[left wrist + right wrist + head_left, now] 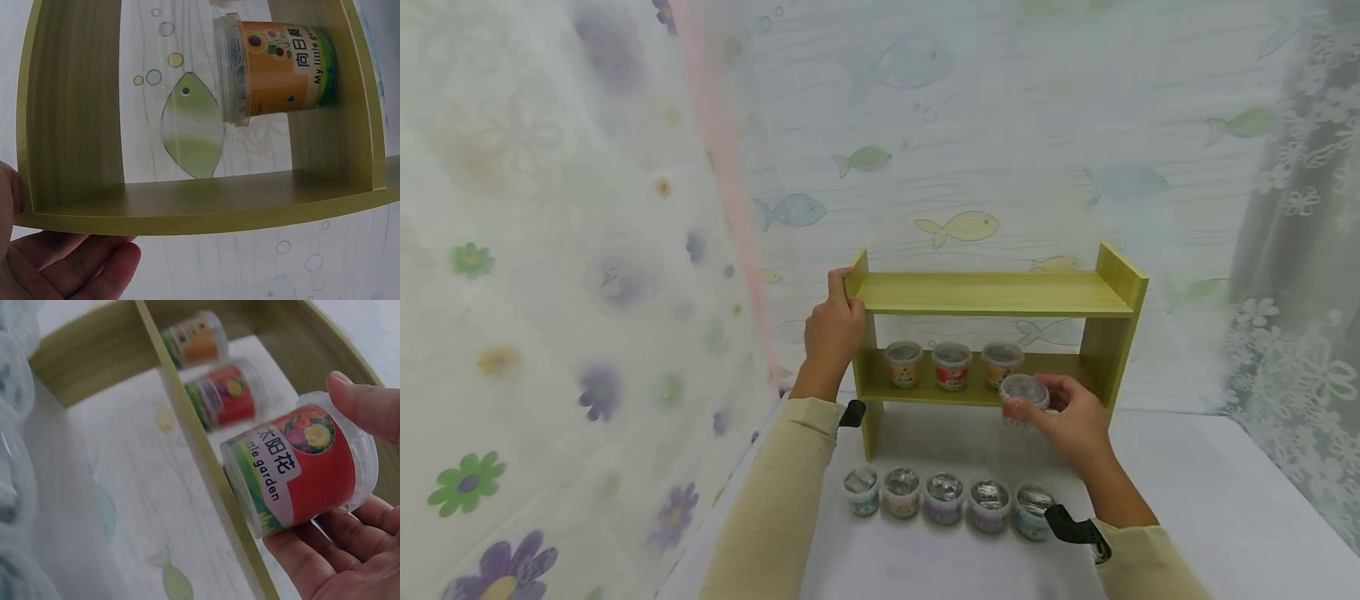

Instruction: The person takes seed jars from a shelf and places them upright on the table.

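Note:
My left hand [835,329] grips the upper left side panel of a small yellow-green wooden shelf [992,293]; in the left wrist view its fingers [94,265] lie along the panel's outer face. In my right hand [1078,425] is a plastic cup [294,465] with a red flower label and clear lid, pinched between thumb and fingers. The cup is right at the front edge of the middle board, slightly tilted. Three cups stand on that board: an orange one [903,367] on the left, a red one [952,368], and another orange one [1002,357].
Several lidded cups [943,496] with teal, pink and purple labels stand in a row on the white tabletop [1180,492], in front of the shelf. A fish-patterned curtain [1000,150] hangs behind, and a flowered curtain [587,292] to the left.

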Available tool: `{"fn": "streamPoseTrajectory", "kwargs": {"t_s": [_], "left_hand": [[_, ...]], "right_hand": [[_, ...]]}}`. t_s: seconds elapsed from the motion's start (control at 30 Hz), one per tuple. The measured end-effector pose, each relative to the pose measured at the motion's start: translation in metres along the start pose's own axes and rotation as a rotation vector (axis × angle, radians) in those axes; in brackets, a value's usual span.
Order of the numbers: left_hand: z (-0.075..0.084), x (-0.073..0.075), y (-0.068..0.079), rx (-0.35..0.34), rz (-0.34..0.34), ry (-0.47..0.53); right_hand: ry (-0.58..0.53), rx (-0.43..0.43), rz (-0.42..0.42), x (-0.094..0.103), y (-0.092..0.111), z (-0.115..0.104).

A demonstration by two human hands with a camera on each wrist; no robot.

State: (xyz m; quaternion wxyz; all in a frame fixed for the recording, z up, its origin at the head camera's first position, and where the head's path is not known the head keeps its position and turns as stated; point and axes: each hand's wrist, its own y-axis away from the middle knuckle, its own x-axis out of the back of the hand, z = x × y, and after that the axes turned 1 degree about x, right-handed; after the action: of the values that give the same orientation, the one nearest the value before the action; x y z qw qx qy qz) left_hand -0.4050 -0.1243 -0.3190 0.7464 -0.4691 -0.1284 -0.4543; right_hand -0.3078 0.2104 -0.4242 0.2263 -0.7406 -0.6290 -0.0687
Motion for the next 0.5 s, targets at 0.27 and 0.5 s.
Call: {"fn": "streamPoseTrajectory", "kwargs": {"t_s": [0.27,0.5], "left_hand": [[0.003,0.000,0.001,-0.015,0.006,0.000],[0.002,0.001,0.001,-0.004,0.009,0.002]], "right_hand": [[-0.023,0.020,-0.063,-0.029,0.014,0.001],[-0.009,-0.018,-0.083,-0.046,0.020,0.001]]}}
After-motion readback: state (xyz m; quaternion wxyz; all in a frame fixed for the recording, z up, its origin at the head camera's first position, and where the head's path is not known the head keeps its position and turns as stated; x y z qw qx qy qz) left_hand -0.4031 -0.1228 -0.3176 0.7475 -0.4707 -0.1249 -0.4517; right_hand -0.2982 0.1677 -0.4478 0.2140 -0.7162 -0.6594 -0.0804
